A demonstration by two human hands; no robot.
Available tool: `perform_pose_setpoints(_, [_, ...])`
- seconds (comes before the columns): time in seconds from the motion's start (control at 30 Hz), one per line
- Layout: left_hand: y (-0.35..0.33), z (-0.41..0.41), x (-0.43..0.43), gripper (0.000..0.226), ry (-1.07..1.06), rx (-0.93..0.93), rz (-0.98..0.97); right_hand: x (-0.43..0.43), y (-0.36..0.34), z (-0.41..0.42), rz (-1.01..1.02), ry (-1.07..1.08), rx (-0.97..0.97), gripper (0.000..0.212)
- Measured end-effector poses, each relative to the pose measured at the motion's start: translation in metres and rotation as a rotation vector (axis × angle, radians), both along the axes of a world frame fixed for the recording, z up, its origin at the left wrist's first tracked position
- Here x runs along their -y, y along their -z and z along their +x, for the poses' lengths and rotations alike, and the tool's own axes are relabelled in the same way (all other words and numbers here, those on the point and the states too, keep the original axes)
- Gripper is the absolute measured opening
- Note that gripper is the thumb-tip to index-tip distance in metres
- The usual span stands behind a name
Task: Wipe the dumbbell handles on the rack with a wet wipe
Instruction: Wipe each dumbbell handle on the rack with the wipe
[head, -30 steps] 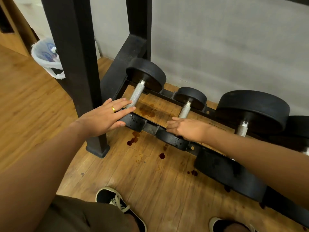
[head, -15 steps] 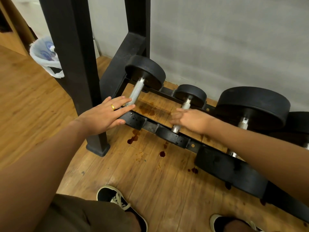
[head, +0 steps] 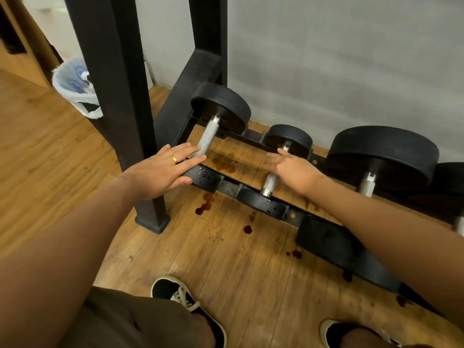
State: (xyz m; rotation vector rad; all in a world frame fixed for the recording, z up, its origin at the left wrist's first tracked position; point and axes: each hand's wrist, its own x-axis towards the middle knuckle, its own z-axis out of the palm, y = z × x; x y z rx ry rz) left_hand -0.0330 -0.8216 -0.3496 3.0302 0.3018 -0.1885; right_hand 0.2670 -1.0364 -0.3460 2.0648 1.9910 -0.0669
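On a low black metal rack [head: 292, 216] standing on a wooden floor [head: 226, 259], a person's left hand [head: 163, 172], its grip spread flat, rests over the near end of the leftmost dumbbell's knurled silver handle [head: 207, 139], while the right hand [head: 292, 170] lies across the smaller neighbouring dumbbell's silver handle [head: 270, 183], its grip too blurred to tell.

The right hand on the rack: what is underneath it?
Under the right hand lies the small dumbbell's metal handle, showing on both sides. Any wet wipe beneath the palm is hidden.

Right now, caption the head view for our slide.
Right hand over one handle; left hand flat on the neighbouring dumbbell.
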Motion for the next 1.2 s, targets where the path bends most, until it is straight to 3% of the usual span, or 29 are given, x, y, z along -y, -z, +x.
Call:
perform_pose_setpoints(0.17, [-0.004,-0.002,0.017,0.064,-0.116,-0.025,0.024,0.007,0.016,-0.020,-0.142,-0.091,-0.078,0.061])
perform_pose_setpoints(0.37, [-0.014,-0.001,0.035,0.063,-0.235,-0.089,0.057,0.009,-0.007,-0.005,0.025,0.080,-0.057,0.070])
perform_pose_setpoints(0.53, [-0.003,-0.005,0.042,0.065,-0.309,-0.034,-0.006,0.019,0.007,-0.010,0.024,-0.056,-0.125,0.067])
perform_pose_setpoints(0.7, [-0.014,-0.005,0.042,0.067,-0.305,-0.060,-0.087,0.010,0.002,-0.010,0.119,0.115,-0.228,0.067])
perform_pose_setpoints(0.9, [-0.020,-0.010,0.033,0.070,-0.245,-0.086,-0.125,-0.002,-0.003,-0.059,0.680,0.614,-0.839,0.032])
perform_pose_setpoints(1.07, [-0.023,-0.014,0.014,0.071,-0.103,-0.080,0.037,-0.025,0.004,-0.083,0.806,0.850,-1.196,0.026])
perform_pose_setpoints(1.2, [-0.012,-0.004,0.009,0.073,-0.106,0.116,0.064,-0.061,0.011,-0.090,0.864,0.984,-1.442,0.022])
